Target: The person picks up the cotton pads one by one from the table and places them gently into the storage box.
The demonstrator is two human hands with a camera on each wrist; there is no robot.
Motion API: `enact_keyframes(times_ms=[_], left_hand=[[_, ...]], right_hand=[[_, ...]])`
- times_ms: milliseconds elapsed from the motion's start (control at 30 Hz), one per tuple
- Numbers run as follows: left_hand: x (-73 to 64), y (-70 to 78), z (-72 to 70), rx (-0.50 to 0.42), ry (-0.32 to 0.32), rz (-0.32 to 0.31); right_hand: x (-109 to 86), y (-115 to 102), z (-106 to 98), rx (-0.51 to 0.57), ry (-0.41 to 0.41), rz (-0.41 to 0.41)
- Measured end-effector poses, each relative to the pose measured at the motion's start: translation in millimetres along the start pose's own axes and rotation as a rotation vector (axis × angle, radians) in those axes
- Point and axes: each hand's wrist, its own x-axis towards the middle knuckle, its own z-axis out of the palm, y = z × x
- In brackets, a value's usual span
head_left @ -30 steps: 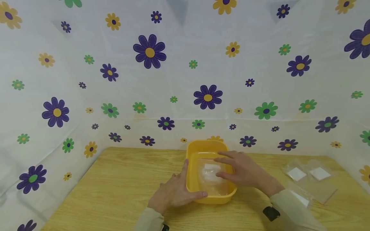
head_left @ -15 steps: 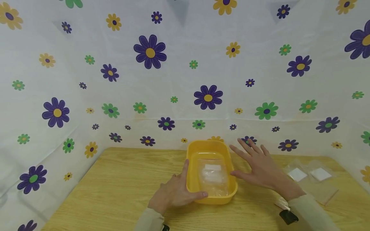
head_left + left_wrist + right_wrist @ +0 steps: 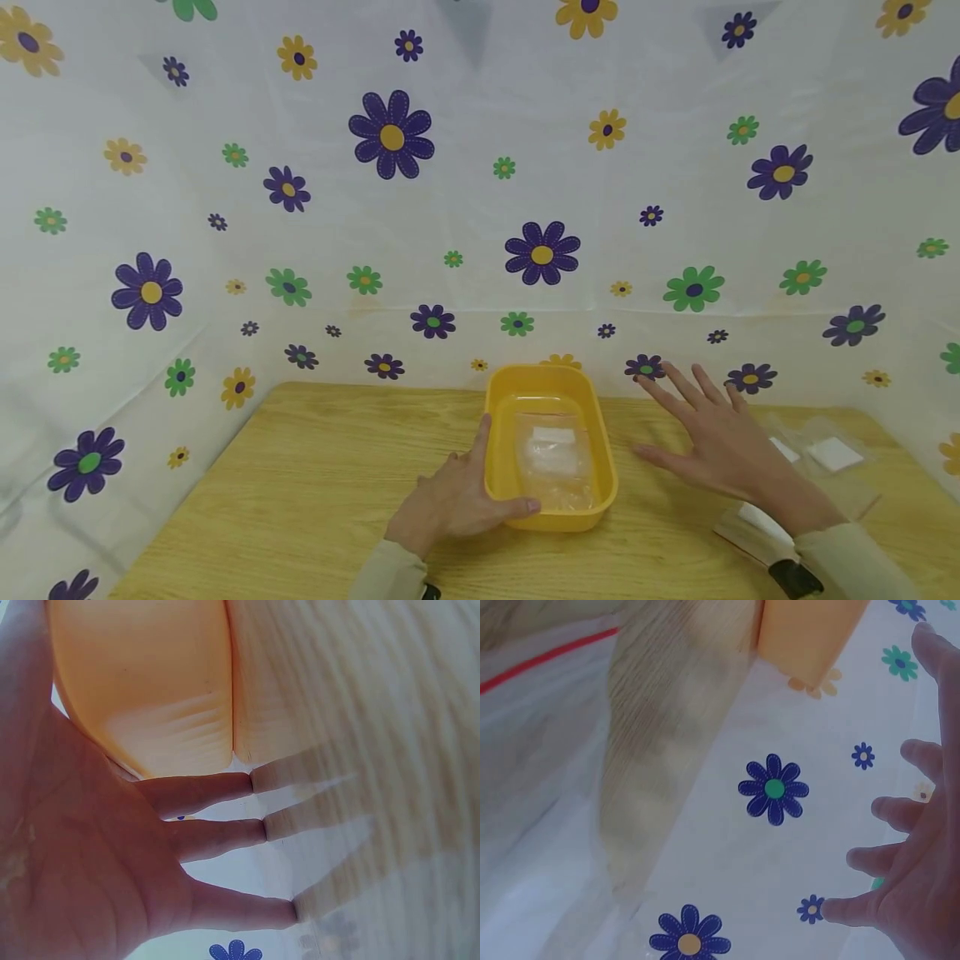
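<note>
In the head view, the left hand [image 3: 453, 504] is at the near left corner of a yellow basin [image 3: 551, 380], thumb laid over the near rim and index finger along the left wall, the fingers extended. The basin is between the two hands on the wood-grain table [image 3: 330, 467]. Inside, flat on its floor, lies a clear plastic bag [image 3: 557, 477] with a white patch [image 3: 553, 434] near its far end; what else the bag contains is too faint to tell.

The right hand [image 3: 723, 442] is wide, its fingers fanned, to the right of the basin and apart from it. More clear bags with white pieces lie around it: one [image 3: 835, 454] beyond the wrist to the right, another [image 3: 761, 521] just beside the wrist on the near side, others partly covered by the hand and forearm.

In the left wrist view, three straight, parted fingers reach the glossy table beside the basin's outer wall.

In the right wrist view, the spread fingers stand before the flowered backdrop [image 3: 712, 847]; across from them, a clear bag with a red strip [image 3: 562, 655] looms close.
</note>
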Motion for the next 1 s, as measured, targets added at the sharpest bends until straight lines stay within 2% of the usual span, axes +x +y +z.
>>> enact_keyframes(times_ms=[133, 467, 633, 800, 1000], left_hand=[[0.7, 0.2, -0.5, 0.002, -0.001, 0.001], [-0.2, -1.0, 0.3, -0.007, 0.002, -0.002], [-0.1, -1.2, 0.5, -0.009, -0.006, -0.017], [-1.1, -0.3, 0.1, 0.002, -0.001, 0.002], [-0.8, 0.4, -0.3, 0.02, 0.008, 0.016]], right_hand=[[-7.4, 8.9, -1.6, -0.012, 0.014, 0.009], [-26.1, 29.8, -6.3, -0.005, -0.017, 0.04], [-35.3, 38.5, -4.7, -0.008, 0.006, 0.034], [-47.8, 49.5, -0.1, 0.008, 0.066, 0.007], [-63.7, 62.6, 3.2, 0.078, 0.087, 0.004]])
